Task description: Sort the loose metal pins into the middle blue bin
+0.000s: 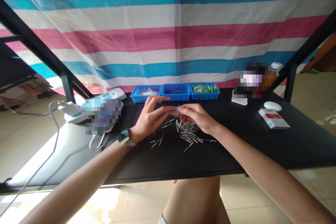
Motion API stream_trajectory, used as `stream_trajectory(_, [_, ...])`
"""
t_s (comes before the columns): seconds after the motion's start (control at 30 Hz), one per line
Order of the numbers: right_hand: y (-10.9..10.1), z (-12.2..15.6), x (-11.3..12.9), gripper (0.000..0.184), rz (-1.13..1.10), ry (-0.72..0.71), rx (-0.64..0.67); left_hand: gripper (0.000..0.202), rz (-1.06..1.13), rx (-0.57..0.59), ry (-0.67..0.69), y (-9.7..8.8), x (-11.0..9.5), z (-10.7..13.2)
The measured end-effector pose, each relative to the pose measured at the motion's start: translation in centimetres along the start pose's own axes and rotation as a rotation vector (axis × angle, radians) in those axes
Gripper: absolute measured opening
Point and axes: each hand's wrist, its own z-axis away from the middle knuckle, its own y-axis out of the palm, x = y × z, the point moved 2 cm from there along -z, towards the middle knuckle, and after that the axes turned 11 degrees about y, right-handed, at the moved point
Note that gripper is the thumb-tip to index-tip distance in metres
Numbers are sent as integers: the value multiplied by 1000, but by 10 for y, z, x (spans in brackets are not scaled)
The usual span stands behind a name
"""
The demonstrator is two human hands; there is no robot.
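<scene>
My left hand (152,114) and my right hand (195,113) meet above the middle of the black table. Between their fingertips is a small clear plastic bag (175,110), pinched from both sides; its contents are too small to make out. Below my right hand lies a loose pile of silver blind rivets (189,133). Several more rivets (158,141) are scattered to the left, under my left hand. Behind the hands stand a blue bin of clear bags (149,92), a blue bin with a few rivets (177,91), and a blue bin of green packets (204,88).
White power strips (111,95) with a plugged-in charger (70,108) and cable lie on the left. At right are a white and red box (274,119), a white oval case (272,106) and a bottle (274,71). A striped tarp (157,38) hangs behind the black table (136,164).
</scene>
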Motion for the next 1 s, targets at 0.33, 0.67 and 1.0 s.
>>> stream_trajectory(0.33, [-52, -1, 16, 9, 884, -62, -56, 27, 471, -390, -858, 11, 62, 22])
stream_trajectory(0.67, [-52, -7, 2, 7, 1007, -4, 1, 29, 873, -650, -1131, 8, 80, 28])
stream_trajectory(1.0, [-58, -8, 11, 12, 611, 83, 19, 35, 872, -523, -1007, 9, 69, 22])
